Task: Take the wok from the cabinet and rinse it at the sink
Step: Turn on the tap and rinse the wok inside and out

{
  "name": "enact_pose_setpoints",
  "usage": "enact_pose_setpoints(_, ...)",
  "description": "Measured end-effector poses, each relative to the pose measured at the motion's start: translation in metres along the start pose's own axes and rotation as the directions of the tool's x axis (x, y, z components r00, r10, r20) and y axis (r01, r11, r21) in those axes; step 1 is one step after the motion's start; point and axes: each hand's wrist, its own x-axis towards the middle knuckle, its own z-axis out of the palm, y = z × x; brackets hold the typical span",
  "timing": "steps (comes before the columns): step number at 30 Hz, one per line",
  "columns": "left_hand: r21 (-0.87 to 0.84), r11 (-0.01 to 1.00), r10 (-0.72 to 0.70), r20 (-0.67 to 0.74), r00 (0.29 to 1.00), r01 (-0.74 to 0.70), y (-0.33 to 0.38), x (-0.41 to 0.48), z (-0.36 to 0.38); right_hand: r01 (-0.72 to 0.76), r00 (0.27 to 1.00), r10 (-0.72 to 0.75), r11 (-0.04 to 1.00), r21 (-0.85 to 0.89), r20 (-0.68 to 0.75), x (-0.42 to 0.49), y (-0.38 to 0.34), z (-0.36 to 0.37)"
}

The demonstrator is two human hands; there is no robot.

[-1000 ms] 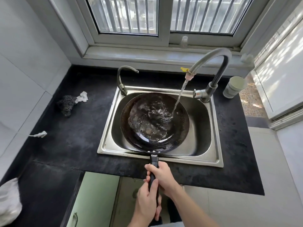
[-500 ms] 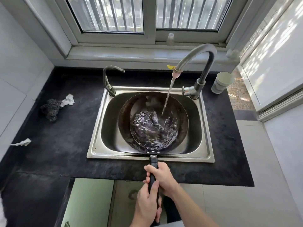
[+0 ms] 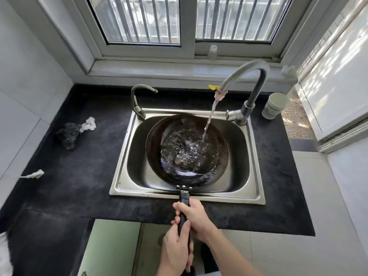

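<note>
Two hands are clamped on the handle (image 3: 184,198) at six o'clock, right hand (image 3: 194,217) ahead and left hand (image 3: 176,248) behind, presumably so the water-heavy wok (image 3: 155,144) is steadied in the sink (image 3: 256,156) — with the stream (image 3: 209,118) from the tap (image 3: 247,76) caught at its two o'clock side.

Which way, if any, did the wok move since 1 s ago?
Yes: the wok slid right, away from the left wall of the sink, toward mid-basin.

Brushed shiny steel sink (image 3: 256,166), dark wet-glossy metal wok (image 3: 153,148), matt speckled black stone-like countertop (image 3: 79,176)
</note>
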Motion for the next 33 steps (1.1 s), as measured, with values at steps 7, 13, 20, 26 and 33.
enact_pose_setpoints(7,-0.159,0.985,-0.039,0.16,0.986,0.065,-0.006,0.0,0.003,0.018,0.988,-0.025,0.999,-0.052,-0.153,-0.007,0.01,-0.006)
enact_pose_setpoints(13,-0.285,0.944,-0.091,0.254,0.963,0.164,-0.005,0.005,0.008,0.015,0.961,-0.044,0.994,-0.108,-0.272,-0.009,0.008,-0.011)
enact_pose_setpoints(20,-0.234,0.965,-0.07,0.219,0.973,0.122,-0.002,0.01,0.009,-0.002,0.968,-0.008,0.999,-0.04,-0.251,-0.002,0.006,-0.009)
enact_pose_setpoints(26,-0.158,0.981,-0.097,0.081,0.992,0.109,-0.03,0.026,0.007,-0.036,0.989,0.046,0.997,0.071,-0.138,0.01,0.01,0.001)
enact_pose_setpoints(33,-0.072,0.994,-0.09,-0.04,0.995,0.087,0.001,0.003,-0.003,-0.051,0.998,0.048,0.995,0.084,0.032,0.019,0.012,0.006)
